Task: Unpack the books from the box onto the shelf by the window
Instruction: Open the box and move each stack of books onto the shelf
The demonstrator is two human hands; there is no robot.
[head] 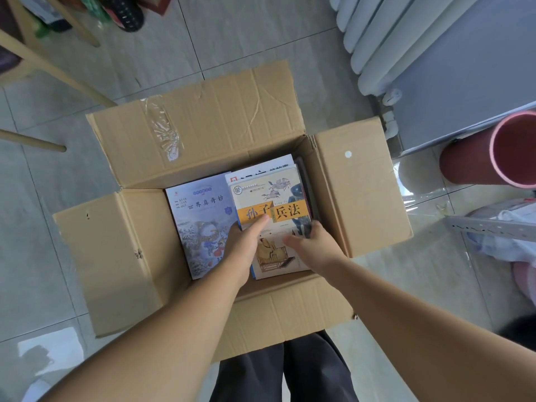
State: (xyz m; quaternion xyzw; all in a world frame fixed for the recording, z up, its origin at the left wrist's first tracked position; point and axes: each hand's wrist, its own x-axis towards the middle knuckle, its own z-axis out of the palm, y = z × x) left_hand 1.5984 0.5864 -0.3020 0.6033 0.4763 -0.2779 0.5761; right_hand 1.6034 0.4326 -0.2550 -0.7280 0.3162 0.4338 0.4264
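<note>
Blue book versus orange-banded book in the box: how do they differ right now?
The blue book has a pale snowy cover; the orange-banded book is cream with horsemen. The left hand and right hand grip the orange-banded book, not the blue book. Both lie face up in the box.

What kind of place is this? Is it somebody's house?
Probably a room in somebody's home. There's a tiled floor, a white radiator by the wall, wooden furniture legs, and a cardboard box of books being unpacked.
</note>
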